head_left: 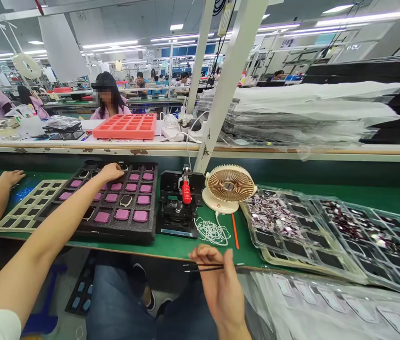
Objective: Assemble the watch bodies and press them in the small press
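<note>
My left hand [111, 172] reaches to the far rows of a black foam tray [122, 234], fingers bent together over a compartment. What its fingertips grip is too small to make out. Pink-purple square pieces [102, 217] fill many of the tray's compartments, and a few hold pale-rimmed, watch-like frames [126, 200]. In front of the bench edge, my right hand [221, 283] is turned palm up. Thin black tweezers [207, 267] lie across it, held under the thumb, their tips pointing left and touching nothing.
A black clamp press [177, 208] with a red handle stands beside the foam tray. Right of it are a beige fan [229, 186], a coiled white cable [214, 231], an orange stick [235, 231] and clear trays [292, 226] of small shiny pieces. Another person's hand [11, 178] rests at left.
</note>
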Motion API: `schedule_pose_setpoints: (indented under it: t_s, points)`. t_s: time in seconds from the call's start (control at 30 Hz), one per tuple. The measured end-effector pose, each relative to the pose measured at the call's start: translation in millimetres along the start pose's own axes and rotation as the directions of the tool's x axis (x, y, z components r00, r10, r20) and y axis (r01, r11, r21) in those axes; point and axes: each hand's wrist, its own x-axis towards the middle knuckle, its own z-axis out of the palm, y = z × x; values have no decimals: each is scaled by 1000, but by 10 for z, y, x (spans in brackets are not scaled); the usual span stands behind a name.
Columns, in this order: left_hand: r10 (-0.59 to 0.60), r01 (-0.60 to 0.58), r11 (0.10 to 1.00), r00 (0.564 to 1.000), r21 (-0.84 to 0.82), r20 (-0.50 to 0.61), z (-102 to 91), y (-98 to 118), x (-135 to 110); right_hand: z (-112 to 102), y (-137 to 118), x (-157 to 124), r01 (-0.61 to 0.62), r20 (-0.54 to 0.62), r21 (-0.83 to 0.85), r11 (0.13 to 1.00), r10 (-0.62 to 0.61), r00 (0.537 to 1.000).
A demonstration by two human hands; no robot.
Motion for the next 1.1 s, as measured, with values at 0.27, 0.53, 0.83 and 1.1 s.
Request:
schedule_pose_setpoints:
  t_s: [0.27, 0.53, 0.83, 1.1]
  points:
    - [144, -79, 730, 989, -679, 39, -372, -131, -810, -203, 302, -79, -168, 55, -27, 985, 170, 984]
    - [212, 62, 665, 940, -744, 268, 525, -257, -2634, 332, 260, -118, 479, 366, -274, 834, -370, 854]
    - [154, 101, 819, 910, -565, 386, 962, -201, -3172, 451, 254, -163, 739, 627, -277, 615, -467, 624]
    - [126, 115, 851, 902, -512, 413, 1011, -163, -3199, 321, 226, -195, 737, 626, -315, 598, -453, 635]
